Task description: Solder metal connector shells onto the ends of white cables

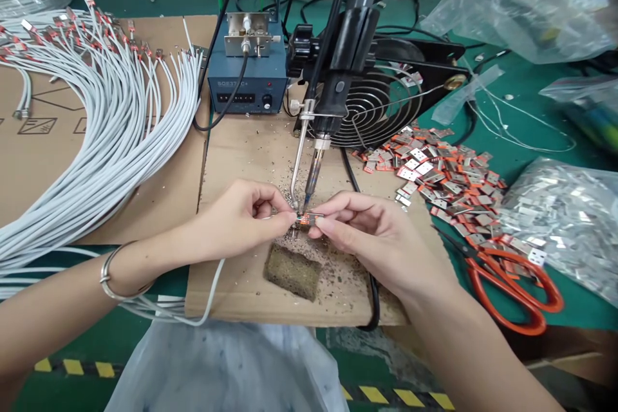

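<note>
A green tabletop (521,148) carries sheets of brown cardboard (241,161), and one soldering iron (333,90) hangs fixed over the middle sheet, tip down. Two hands meet right under that tip. The left hand (241,219) comes in from the left, wrist bent, a bracelet (113,273) on it, its fingers pinched shut on one white wire (212,290) that loops back below the wrist. The right hand (371,232) comes in from the right, fingers closed on one small orange metal clip (309,219) held at the iron's tip, touching the wire end.

Just below the iron lies one dark sponge (293,270). Behind it stands one blue control box (247,77), with one fan (386,103) to the iron's right. A large bundle of white wires (106,135), too many to count, fans out left. Right of the iron lies a heap of clips (444,174), one pair of orange scissors (512,286) and a bag of metal parts (564,219).
</note>
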A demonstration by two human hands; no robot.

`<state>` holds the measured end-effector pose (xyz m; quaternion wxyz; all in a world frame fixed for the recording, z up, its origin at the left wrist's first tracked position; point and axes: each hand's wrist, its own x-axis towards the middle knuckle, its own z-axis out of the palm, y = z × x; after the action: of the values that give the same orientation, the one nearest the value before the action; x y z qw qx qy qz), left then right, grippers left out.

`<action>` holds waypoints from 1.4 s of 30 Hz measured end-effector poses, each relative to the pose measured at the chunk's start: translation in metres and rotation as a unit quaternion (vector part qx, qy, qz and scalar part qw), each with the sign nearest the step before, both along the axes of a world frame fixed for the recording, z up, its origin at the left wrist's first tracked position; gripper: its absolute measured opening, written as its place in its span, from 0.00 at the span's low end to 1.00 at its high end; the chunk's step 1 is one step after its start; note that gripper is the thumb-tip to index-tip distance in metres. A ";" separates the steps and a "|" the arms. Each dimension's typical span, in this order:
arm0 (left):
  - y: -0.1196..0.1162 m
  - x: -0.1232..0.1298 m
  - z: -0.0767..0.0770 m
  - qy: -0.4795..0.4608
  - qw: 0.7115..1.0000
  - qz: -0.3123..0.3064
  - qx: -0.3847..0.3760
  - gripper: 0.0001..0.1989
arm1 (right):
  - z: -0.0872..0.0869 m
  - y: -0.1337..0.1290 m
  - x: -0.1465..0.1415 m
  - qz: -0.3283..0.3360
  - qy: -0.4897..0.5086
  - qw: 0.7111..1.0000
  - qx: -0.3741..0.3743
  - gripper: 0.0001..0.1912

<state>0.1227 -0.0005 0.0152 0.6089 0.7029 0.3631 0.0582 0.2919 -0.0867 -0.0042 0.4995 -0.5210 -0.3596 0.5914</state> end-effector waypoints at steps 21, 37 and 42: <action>0.001 0.001 -0.008 0.003 1.000 0.011 0.007 0.07 | 0.000 0.000 -0.003 -0.011 -0.036 0.999 0.001 0.04; -0.003 -0.006 0.000 -0.015 0.997 -0.053 -0.056 0.08 | -0.001 -0.002 -0.004 0.026 -0.092 0.995 0.016 0.05; -0.002 -0.008 -0.002 -0.017 0.998 -0.032 -0.050 0.07 | -0.002 -0.002 -0.004 0.024 -0.077 0.997 0.019 0.08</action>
<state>0.1148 -0.0022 0.0128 0.6511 0.6816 0.3323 0.0328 0.2881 -0.0885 -0.0061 0.4661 -0.5465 -0.4207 0.5542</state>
